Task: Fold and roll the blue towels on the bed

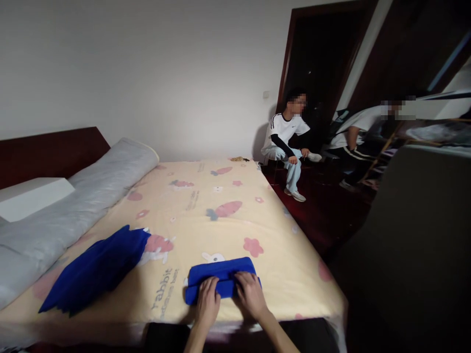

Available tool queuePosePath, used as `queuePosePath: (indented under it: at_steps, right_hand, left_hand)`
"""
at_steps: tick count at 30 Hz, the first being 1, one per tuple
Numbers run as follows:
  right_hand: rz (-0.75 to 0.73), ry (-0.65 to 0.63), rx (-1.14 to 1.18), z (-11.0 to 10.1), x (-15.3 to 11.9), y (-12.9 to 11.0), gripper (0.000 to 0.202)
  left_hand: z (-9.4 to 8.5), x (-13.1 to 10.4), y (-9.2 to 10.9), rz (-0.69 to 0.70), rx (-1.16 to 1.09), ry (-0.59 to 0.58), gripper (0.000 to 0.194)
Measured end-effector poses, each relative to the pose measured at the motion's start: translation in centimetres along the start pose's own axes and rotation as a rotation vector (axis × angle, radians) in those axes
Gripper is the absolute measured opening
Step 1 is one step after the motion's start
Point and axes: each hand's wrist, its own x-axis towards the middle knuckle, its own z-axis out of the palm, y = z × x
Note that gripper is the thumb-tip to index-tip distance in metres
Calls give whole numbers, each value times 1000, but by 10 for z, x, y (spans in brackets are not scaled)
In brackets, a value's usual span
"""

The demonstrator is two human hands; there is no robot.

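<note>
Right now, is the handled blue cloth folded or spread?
Folded: the blue cloth is compact, with layers showing between left hand and right hand.

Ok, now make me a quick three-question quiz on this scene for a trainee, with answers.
1. True or false: the left hand and right hand both touch the folded blue cloth.
2. Fill in: the large word printed on the bedsheet, between the folded blue cloth and the loose blue cloth, is ____.
3. Which is nearest the grey roll? A: right hand. B: folded blue cloth. C: loose blue cloth.

Key: 1 true; 2 rabbit; 3 C.
</note>
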Motion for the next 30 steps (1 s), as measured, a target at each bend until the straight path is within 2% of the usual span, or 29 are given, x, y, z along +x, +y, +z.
queuePosePath:
  at_steps: [3,6,11,14,16,18,20,23,25,27,30]
  right_hand:
    - [-122,-87,69,20,2,-16,43]
    - [-107,-85,5,30,5,-13,45]
    - [110,64,-131,26,-2,34,47]
    - [182,106,-172,26,-12,59,48]
    - [222,144,-194,29,-16,62,49]
    - [227,159,-191,32,-15,53,49]
    - [145,101,-144,33,-8,35,51]
    - [-52,-93,-29,33,8,2,53]
    - [-93,-176,11,34,19,-12,54]
    - [-52,-173,3,35,28,-12,51]
    - [94,-65,-54,32,33,15,48]
  left_hand:
    - [20,0,9,112,-30,13,44]
    - [27,2,0,86,19,35,44]
    - [15,-5,-45,-93,116,87,45]
    - [8,-12,-61,-210,166,107,44]
    - [8,-13,-59,-282,204,138,44]
    - [13,-11,-47,-298,213,174,46]
    - [21,-5,-29,-211,161,160,49]
    - [35,8,-3,16,47,63,50]
    - [39,18,6,63,27,12,49]
    - [37,25,3,-5,59,-33,48]
    - [23,28,-25,-158,156,-78,50]
